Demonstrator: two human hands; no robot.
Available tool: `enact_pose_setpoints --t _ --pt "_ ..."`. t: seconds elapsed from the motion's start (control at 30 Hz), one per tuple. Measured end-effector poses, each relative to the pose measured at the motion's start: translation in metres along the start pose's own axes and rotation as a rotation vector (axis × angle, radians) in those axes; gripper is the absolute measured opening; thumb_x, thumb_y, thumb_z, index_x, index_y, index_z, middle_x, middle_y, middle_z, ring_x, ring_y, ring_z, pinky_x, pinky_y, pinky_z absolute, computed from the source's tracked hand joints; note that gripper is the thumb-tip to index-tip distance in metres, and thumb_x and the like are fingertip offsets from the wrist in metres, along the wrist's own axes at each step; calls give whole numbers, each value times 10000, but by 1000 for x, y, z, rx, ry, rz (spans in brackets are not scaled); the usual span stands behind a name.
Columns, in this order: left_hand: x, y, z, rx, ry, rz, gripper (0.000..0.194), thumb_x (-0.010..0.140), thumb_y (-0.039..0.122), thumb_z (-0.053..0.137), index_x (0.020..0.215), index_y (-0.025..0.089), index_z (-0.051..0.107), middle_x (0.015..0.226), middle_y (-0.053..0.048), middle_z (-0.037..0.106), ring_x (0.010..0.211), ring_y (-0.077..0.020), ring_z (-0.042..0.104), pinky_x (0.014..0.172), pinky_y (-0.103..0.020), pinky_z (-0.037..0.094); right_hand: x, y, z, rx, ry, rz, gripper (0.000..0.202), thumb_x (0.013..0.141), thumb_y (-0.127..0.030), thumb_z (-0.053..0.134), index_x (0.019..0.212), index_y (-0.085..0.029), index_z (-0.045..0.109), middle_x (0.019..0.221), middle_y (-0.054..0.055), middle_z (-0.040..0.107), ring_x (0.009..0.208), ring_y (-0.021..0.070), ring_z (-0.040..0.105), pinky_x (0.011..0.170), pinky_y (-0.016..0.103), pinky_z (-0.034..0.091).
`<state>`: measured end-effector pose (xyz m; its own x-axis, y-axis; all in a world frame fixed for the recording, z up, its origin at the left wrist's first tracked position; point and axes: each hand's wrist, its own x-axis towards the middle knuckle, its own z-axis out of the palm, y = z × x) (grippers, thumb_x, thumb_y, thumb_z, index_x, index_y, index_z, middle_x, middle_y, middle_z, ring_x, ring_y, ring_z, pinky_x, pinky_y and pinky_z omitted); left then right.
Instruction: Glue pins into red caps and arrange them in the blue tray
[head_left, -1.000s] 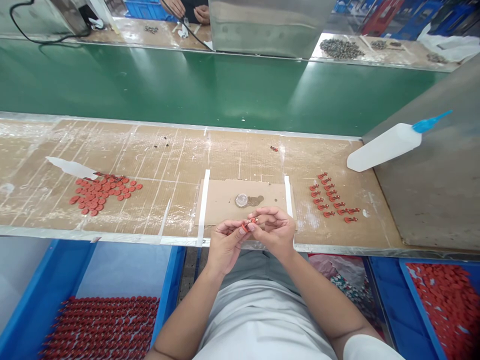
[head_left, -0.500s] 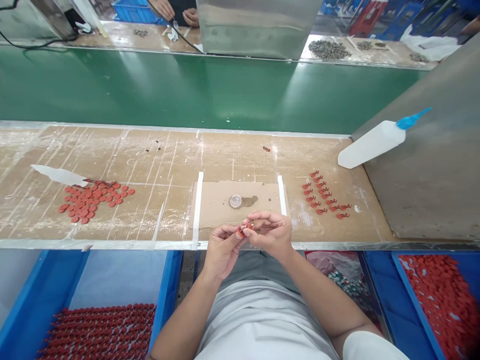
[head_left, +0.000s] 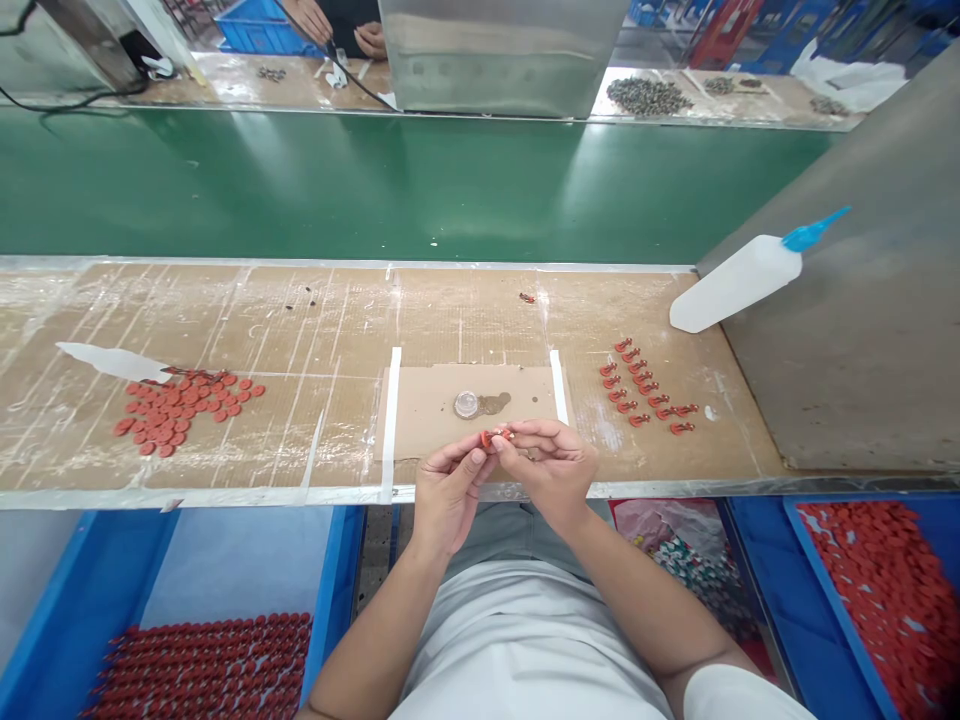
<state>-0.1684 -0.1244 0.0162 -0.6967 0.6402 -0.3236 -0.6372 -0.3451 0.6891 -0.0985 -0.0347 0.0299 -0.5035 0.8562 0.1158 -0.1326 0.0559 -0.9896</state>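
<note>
My left hand [head_left: 452, 492] and my right hand [head_left: 551, 468] meet over the front edge of the bench. Between their fingertips is a small red figurine [head_left: 495, 438] on a round base, gripped from both sides and partly covered by the fingers. Just beyond them, a small round clear dish [head_left: 466, 405] rests on a taped cardboard sheet [head_left: 424, 400], beside a wet brown stain. To the right, several red figurines [head_left: 641, 377] lie in slanting rows. A pile of red discs [head_left: 161, 410] is on the left.
A white bottle with a blue nozzle [head_left: 739, 285] leans at the metal panel [head_left: 855, 330]. A white pointed strip [head_left: 112, 360] touches the disc pile. Below the bench are blue bins [head_left: 334, 580] of red pieces. Across the green belt [head_left: 300, 185], a person's hands [head_left: 311, 20] show.
The view has shifted slightly. Both hands still hold the figurine, which has turned to lie more level, and my right hand has moved a little to the right.
</note>
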Motion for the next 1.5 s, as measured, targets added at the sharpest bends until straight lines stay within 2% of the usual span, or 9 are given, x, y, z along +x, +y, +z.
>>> enact_pose_setpoints --t 0.27,0.4,0.53,0.67,0.83,0.97,1.17,1.33,1.5 --pt "1 -3 2 10 39 30 162 641 191 794 797 209 754 899 -53 755 878 -171 702 814 -274 570 1 8 -4 -206 -23 -201 277 655 -190 778 916 -246 703 739 8 746 698 200 714 813 402 596" --pt "1 -5 3 9 20 38 160 645 185 791 799 209 754 910 -49 754 894 -180 699 832 -292 568 2 9 -6 -219 -27 -195 287 662 -172 769 929 -258 706 726 -5 743 716 192 709 779 371 596" --pt "0 -6 6 18 -11 19 164 671 183 774 832 201 750 917 -51 753 897 -167 697 845 -275 560 -1 8 -10 -180 -21 -115 267 686 -181 759 939 -249 709 839 14 753 727 185 719 735 335 609" --pt "0 -6 8 27 -16 -29 250 684 182 765 931 205 735 969 -55 746 923 -158 692 858 -248 546 -2 8 -15 -100 47 -84 234 701 -191 754 927 -234 706 902 31 750 794 192 722 753 328 610" --pt "2 -8 11 -4 43 -109 199 674 175 772 870 178 738 974 -61 745 907 -145 697 866 -223 540 3 10 -23 19 187 -50 210 693 -214 768 885 -198 686 852 48 754 783 201 725 747 333 606" --pt "3 -5 20 -73 73 -224 203 715 161 739 918 153 730 1021 -68 735 954 -140 685 874 -180 530 5 8 -26 94 275 -44 207 692 -227 772 876 -195 680 807 40 754 759 192 727 726 306 600" --pt "-2 8 30 -154 33 -286 256 829 199 620 1037 61 679 1181 -156 661 1180 -234 566 1020 -262 459 2 7 -27 82 254 -22 217 682 -228 778 874 -194 683 814 40 753 764 193 725 742 317 599" --pt "-2 15 29 -260 -13 -371 366 859 189 524 1171 6 583 1242 -219 607 1229 -274 517 1067 -336 417 -1 9 -27 46 222 11 233 673 -225 784 882 -193 684 831 49 751 774 203 724 743 334 608" --pt "-2 17 23 -268 -48 -399 428 834 149 473 1229 -5 533 1266 -234 583 1231 -287 514 1065 -367 414 -4 4 -26 -15 156 -35 223 677 -185 778 882 -207 691 823 34 752 757 185 725 690 278 612"
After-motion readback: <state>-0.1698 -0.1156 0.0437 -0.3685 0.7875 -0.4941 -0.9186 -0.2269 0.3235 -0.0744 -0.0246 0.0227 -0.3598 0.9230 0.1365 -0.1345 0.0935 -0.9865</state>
